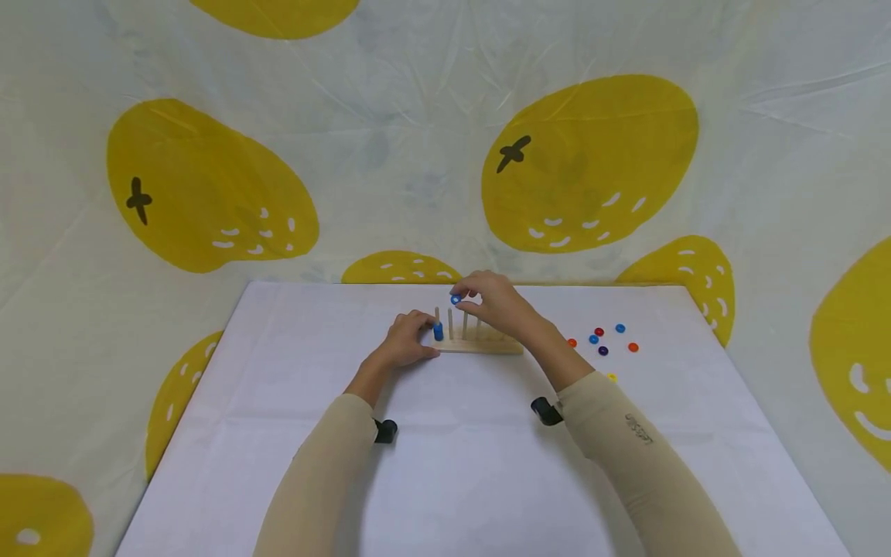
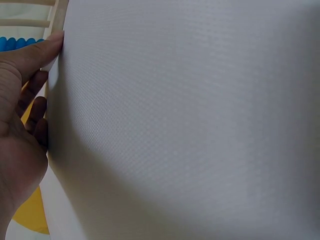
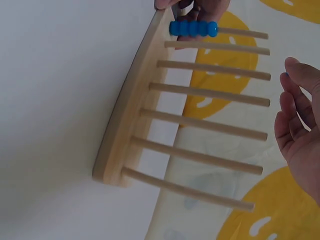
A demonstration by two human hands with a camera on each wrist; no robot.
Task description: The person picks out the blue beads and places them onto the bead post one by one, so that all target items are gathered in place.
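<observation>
Wooden rack [image 1: 480, 348], gripped by left hand [image 1: 406, 340], is partly hidden behind right hand [image 1: 493, 300] pinching a blue ring [image 1: 453, 298].

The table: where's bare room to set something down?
Bare: between the table's left edge and the left sleeve; between both sleeves, in front of the rack; and right of the right sleeve, nearer than the loose beads. Crowded: the rack, left hand gripping one end, right hand pinching a bead above; and around the loose beads.
</observation>
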